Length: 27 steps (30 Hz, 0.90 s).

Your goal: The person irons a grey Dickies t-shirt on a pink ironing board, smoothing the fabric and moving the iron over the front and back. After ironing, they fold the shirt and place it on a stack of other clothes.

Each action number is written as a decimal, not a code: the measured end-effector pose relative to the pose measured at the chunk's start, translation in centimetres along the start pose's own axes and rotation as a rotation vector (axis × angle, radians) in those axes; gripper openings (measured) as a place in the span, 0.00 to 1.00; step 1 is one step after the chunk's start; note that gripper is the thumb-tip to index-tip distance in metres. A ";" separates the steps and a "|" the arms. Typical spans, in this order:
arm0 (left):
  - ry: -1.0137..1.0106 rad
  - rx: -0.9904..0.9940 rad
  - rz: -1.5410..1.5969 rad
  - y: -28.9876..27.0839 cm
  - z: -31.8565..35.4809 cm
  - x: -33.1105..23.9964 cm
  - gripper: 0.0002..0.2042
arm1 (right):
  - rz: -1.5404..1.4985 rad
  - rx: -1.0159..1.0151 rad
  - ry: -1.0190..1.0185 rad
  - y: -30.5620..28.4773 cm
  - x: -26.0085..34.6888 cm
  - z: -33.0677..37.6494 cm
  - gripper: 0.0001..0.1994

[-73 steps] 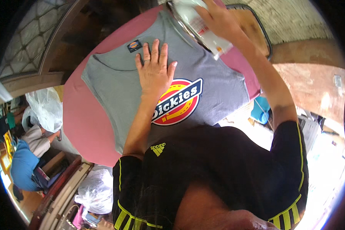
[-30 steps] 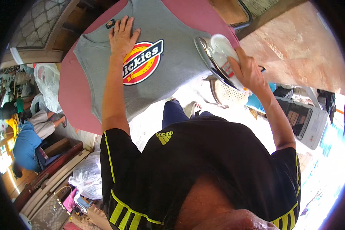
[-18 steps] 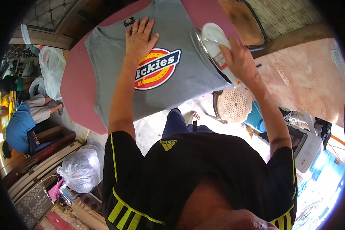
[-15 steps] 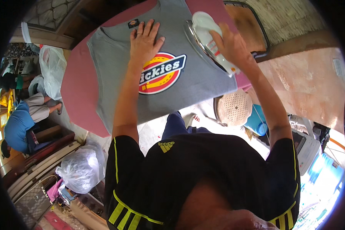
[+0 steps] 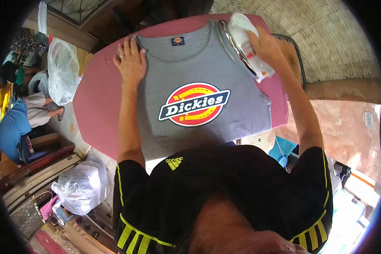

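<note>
A grey sleeveless shirt (image 5: pixel 156 135) with a round red and yellow print lies spread over a dark pink padded board (image 5: pixel 97 89). With fingers wrapped round its handle, my right hand (image 5: pixel 264 46) holds a white clothes iron (image 5: pixel 246 51), whose shiny metal edge rests along the shirt's right side near the shoulder. My left hand (image 5: pixel 131 61) lies flat with fingers spread at the shirt's left shoulder, partly on the board. The underside of the iron is hidden.
To the left, a clear plastic bag (image 5: pixel 62 72) hangs or stands beyond the board, and a filled bag (image 5: pixel 82 186) sits lower. A person in a blue top (image 5: pixel 15 127) bends at far left. A perforated stool (image 5: pixel 258 139) stands below the board's right edge.
The shirt has shifted right and lower in view and lies straighter. My left hand has moved from above the print to the left shoulder. My right hand keeps hold of the iron.
</note>
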<state>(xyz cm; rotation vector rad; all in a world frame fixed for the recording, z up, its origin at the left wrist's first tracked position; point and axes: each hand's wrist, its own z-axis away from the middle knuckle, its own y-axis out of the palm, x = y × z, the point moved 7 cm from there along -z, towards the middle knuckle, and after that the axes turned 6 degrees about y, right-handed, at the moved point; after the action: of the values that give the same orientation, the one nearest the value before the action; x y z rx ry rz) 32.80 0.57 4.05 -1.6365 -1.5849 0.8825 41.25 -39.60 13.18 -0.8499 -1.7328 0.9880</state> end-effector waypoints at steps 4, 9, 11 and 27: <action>-0.040 -0.020 0.064 0.6 -1.2 2.9 0.23 | -0.048 0.072 -0.041 -1.0 1.2 1.7 0.19; -0.113 -0.024 0.143 0.5 -1.6 3.2 0.22 | -0.065 0.082 -0.178 0.3 3.3 -1.5 0.17; -0.108 -0.023 0.153 0.5 -1.6 3.4 0.23 | -0.121 0.134 -0.221 0.4 4.3 -1.9 0.17; -0.081 0.006 0.243 0.1 -2.6 5.3 0.19 | 0.075 0.570 -0.667 7.4 21.4 0.4 0.20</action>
<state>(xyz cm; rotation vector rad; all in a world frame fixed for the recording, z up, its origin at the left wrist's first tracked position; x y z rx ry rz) 35.19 5.86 5.25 -1.8360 -1.4537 1.0892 34.80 -17.93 14.61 -0.2149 -1.7900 1.8485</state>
